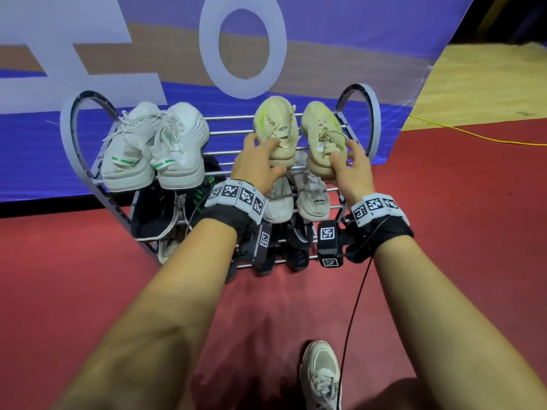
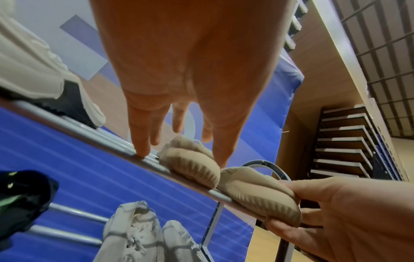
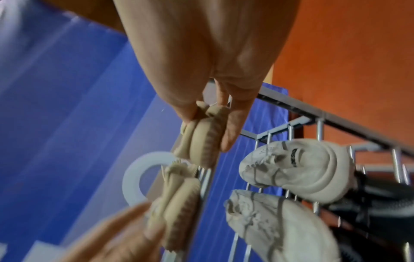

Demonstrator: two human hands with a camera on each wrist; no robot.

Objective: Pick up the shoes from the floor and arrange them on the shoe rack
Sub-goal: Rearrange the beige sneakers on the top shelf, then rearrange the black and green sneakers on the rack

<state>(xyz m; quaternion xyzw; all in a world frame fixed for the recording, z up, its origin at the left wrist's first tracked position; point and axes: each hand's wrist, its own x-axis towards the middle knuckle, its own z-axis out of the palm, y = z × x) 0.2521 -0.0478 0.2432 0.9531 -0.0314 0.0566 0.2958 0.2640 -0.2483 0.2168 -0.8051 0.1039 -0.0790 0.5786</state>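
A grey metal shoe rack [image 1: 71, 125] stands against a blue banner. On the right of its top tier sits a beige pair, heels toward me. My left hand [image 1: 270, 156] holds the heel of the left beige shoe [image 1: 273, 119] between its thumb and spread fingers. In the left wrist view one finger also touches the front bar beside that shoe [image 2: 190, 163]. My right hand [image 1: 343, 156] grips the heel of the right beige shoe [image 1: 321, 125], thumb on one side and fingers on the other; the right wrist view shows this shoe [image 3: 201, 141] pinched.
A white pair [image 1: 154, 149] fills the top tier's left side. Lower tiers hold black-and-green shoes [image 1: 157, 211], a white pair [image 1: 307, 196] and dark shoes at the bottom. My own foot in a pale sneaker [image 1: 321, 377] stands on the red floor. A yellow cable [image 1: 473, 134] runs at the right.
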